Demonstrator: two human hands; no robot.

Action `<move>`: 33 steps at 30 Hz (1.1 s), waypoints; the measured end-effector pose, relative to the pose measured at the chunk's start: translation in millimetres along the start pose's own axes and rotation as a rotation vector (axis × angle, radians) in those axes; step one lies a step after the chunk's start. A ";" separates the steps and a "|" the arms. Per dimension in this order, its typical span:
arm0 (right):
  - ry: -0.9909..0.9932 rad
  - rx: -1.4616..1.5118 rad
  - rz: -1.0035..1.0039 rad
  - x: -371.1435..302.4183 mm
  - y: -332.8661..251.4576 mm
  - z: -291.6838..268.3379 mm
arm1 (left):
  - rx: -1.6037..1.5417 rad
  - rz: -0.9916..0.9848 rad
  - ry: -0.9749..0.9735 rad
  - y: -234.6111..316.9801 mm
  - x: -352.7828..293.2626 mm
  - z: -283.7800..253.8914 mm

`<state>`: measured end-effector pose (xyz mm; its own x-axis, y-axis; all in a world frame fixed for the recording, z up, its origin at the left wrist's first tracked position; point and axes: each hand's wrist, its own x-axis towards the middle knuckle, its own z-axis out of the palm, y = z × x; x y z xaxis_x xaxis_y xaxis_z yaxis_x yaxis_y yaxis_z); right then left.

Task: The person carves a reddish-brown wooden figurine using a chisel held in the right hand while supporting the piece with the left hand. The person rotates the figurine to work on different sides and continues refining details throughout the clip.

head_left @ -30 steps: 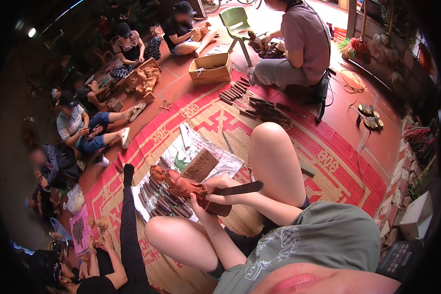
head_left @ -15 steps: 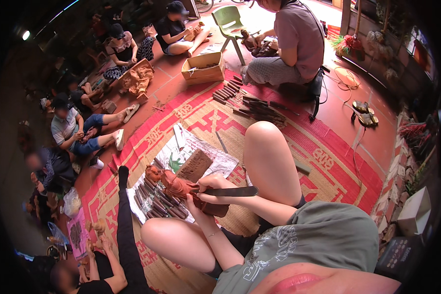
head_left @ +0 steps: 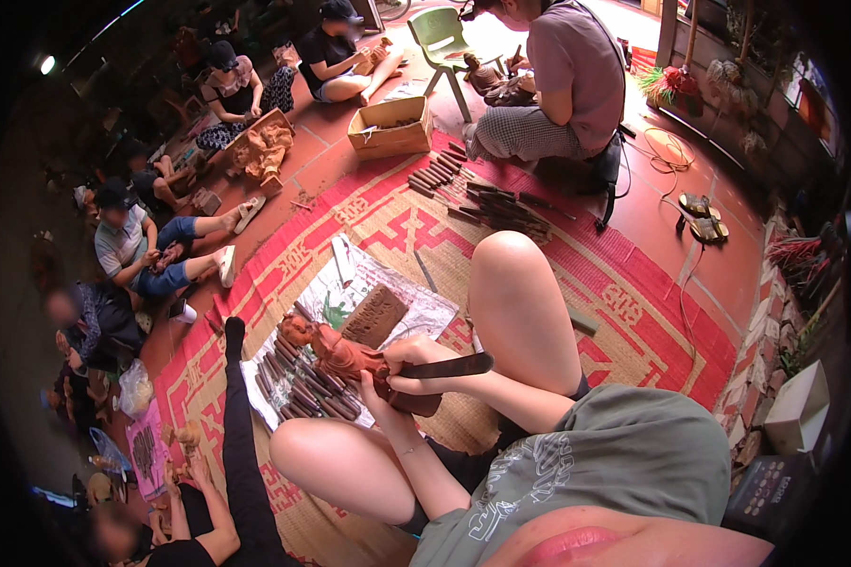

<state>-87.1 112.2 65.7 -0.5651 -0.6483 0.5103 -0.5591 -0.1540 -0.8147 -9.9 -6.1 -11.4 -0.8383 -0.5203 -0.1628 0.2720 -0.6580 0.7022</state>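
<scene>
One broad red-and-straw woven mat (head_left: 667, 364) spreads under everything, with a white sheet (head_left: 435, 317) on it toward eleven o'clock from the person's knees. Dark-handled tools (head_left: 303, 383) lie massed on the sheet, at eight to nine o'clock from a reddish carved figure (head_left: 340, 354). This figure is tilted between the hands, head toward ten o'clock, base toward four; whether the base rests on anything, I cannot tell. A brown patterned block (head_left: 375, 314) lies just beyond it at one o'clock.

The left hand (head_left: 378, 397) grasps the figure's lower part from six o'clock. The right hand (head_left: 416, 357) is closed around a long dark tool (head_left: 454, 366), one end pointing to three o'clock, the working end hidden. Good work here probably wants a firm left grip, fingertips out of the edge's path, right knuckles braced on the figure, and short, light strokes.
</scene>
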 end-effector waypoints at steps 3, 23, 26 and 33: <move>0.020 0.002 0.014 2.5 -0.8 -1.8 | 0.012 -0.020 0.002 -2.1 4.2 -1.6; 0.164 -0.091 0.098 1.9 -17.9 -3.0 | -0.149 -0.048 -0.068 9.1 -7.4 19.3; 0.121 -0.137 0.095 3.9 -15.3 -0.7 | -0.140 -0.053 -0.062 5.7 -3.5 13.5; 0.103 -0.183 -0.008 5.2 -0.3 3.7 | -0.045 -0.042 0.051 0.8 0.2 10.2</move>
<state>-87.6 106.0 67.5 -0.6138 -0.5667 0.5496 -0.6594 -0.0148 -0.7517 -14.7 -1.1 -3.8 -0.8248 -0.5178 -0.2271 0.2591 -0.7031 0.6621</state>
